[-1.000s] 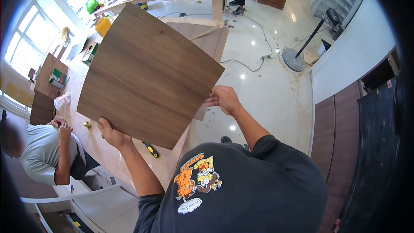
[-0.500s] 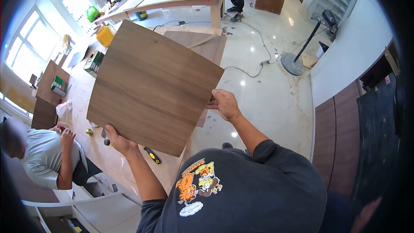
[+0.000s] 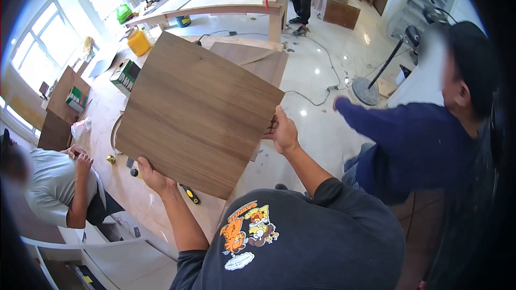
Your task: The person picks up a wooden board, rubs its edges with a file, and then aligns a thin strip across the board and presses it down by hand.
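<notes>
A flat brown wood-grain panel (image 3: pixel 199 115) is held up and tilted over the workbench (image 3: pixel 102 129). My left hand (image 3: pixel 157 176) grips its lower left edge, thumb on the face and fingers mostly hidden behind. At the right edge my right hand (image 3: pixel 282 131) pinches the panel near its corner. Below the panel, a black and yellow tool handle (image 3: pixel 190 194) lies on the bench near my left wrist. Another brown board (image 3: pixel 258 62) lies behind the held panel, partly covered by it.
A person in navy (image 3: pixel 414 134) is close on my right. Another person in a light shirt (image 3: pixel 59 182) stands at the bench's left. Green boxes (image 3: pixel 124 77) and a yellow jug (image 3: pixel 138 42) sit on the bench. A cable (image 3: pixel 328 56) and fan base (image 3: pixel 365 91) occupy the floor.
The person in navy has come into view on the right, an arm stretched forward. The panel stays in both my hands and appears slightly lower and to the right.
</notes>
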Available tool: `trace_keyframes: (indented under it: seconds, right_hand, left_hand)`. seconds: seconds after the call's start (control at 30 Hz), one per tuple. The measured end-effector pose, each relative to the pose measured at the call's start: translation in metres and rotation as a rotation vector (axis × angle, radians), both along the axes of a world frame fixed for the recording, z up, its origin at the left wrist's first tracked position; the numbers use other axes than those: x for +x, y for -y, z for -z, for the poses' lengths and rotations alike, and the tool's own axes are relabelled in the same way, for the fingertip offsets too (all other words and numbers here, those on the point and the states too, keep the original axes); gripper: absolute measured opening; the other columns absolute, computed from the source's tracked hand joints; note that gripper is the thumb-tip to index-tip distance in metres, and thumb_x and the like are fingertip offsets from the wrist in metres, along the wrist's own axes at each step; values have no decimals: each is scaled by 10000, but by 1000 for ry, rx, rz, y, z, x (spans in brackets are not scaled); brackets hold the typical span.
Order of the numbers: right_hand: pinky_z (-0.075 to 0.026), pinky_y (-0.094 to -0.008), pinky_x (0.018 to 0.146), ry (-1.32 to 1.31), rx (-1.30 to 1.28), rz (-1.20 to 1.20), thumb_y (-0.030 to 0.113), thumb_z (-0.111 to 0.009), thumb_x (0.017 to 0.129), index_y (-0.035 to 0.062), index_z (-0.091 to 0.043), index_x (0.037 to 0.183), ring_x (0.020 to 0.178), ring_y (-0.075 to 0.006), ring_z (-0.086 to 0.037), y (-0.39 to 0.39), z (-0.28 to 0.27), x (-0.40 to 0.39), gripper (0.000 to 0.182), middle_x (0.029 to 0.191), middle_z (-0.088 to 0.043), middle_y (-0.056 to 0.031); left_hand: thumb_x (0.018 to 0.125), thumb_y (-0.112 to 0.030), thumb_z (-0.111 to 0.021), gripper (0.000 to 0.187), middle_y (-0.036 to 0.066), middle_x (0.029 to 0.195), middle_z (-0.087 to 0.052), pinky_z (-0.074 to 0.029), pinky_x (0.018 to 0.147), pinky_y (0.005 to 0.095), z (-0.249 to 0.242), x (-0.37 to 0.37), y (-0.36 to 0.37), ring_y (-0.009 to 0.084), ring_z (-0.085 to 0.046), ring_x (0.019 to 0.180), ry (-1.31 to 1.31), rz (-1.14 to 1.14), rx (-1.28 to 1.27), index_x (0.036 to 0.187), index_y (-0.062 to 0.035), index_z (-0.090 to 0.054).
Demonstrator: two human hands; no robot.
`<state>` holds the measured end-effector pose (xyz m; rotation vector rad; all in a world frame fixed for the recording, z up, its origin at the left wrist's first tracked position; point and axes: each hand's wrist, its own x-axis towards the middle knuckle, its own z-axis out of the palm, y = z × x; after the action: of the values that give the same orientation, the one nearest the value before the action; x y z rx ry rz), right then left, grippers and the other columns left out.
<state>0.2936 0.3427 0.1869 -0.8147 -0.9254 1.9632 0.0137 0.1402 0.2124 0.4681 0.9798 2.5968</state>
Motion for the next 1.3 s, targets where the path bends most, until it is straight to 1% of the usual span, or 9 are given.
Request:
trace_keyframes:
  seconds: [0.13, 0.17, 0.27, 0.37, 0.47, 0.5, 0.7, 0.9, 1.3]
  right_hand:
    - [-543, -370, 670, -12, -21, 30, 528, -411, 958, -31, -578, 985, 699, -221, -644, 3, -7, -10, 583, 827, -650, -145]
    - [-522, -369, 694, -48, -52, 30, 474, -442, 966, -9, -573, 1013, 752, -216, -632, 7, -11, -11, 503, 896, -645, -132]
    - [-509, -345, 733, -53, 17, -6, 385, -499, 965, 11, -565, 1047, 830, -216, -629, 14, -6, -14, 388, 968, -640, -108]
    - [-483, -369, 808, -55, 45, -93, 261, -542, 950, 43, -521, 1158, 935, -222, -611, 16, 6, -12, 302, 1058, -623, -82]
    - [-455, -416, 859, -154, -15, -193, 197, -549, 933, 69, -453, 1254, 1007, -222, -586, 30, -5, -17, 358, 1144, -592, -76]
    - [-434, -457, 904, -169, -24, -248, 167, -548, 924, 94, -395, 1324, 1069, -229, -571, 31, -4, -16, 435, 1216, -567, -74]
    - [-452, -459, 961, -255, -77, -342, 159, -573, 915, 75, -403, 1342, 1155, -249, -556, 25, 20, -17, 467, 1276, -551, -87]
    - [-484, -447, 949, -294, -104, -395, 123, -586, 897, 73, -448, 1325, 1149, -264, -579, 21, 32, -15, 452, 1259, -581, -92]
    - [-503, -488, 920, -285, -198, -544, -1, -616, 830, 81, -402, 1367, 1164, -297, -564, 20, 38, 0, 584, 1294, -542, -104]
  left_hand:
    - [1021, -236, -405, 353, 130, 1238, -552, -492, 932, 373, -3, -1, 4, 244, -575, 1099, -33, 20, 29, 1282, -1, -438]
    - [1020, -235, -407, 348, 128, 1231, -557, -493, 930, 371, -2, -3, 4, 241, -576, 1097, -39, 13, 34, 1275, 0, -442]
    - [1018, -226, -420, 309, 116, 1185, -578, -501, 907, 357, 0, -7, 6, 226, -586, 1067, -17, -13, 27, 1229, -5, -466]
    - [1014, -213, -435, 252, 101, 1126, -598, -508, 873, 338, 4, -8, 5, 209, -598, 1016, 24, -57, 25, 1161, -16, -492]
    - [1007, -197, -457, 200, 82, 1077, -610, -508, 845, 323, 0, -11, 12, 188, -600, 973, 48, -87, 41, 1101, -30, -514]
    - [1005, -195, -462, 199, 81, 1078, -612, -505, 850, 321, 0, -13, 12, 186, -600, 977, 46, -86, 38, 1102, -30, -517]
    - [990, -202, -505, 222, 71, 1094, -621, -483, 878, 307, -4, -14, 13, 172, -594, 992, 20, -112, 10, 1124, -26, -525]
    - [988, -224, -508, 262, 77, 1120, -620, -490, 874, 312, -8, -13, 7, 178, -601, 997, 25, -77, 25, 1152, -20, -524]
    - [982, -190, -520, 254, 84, 1105, -633, -495, 863, 308, -10, -10, -1, 168, -608, 976, 6, 29, 41, 1171, -21, -531]
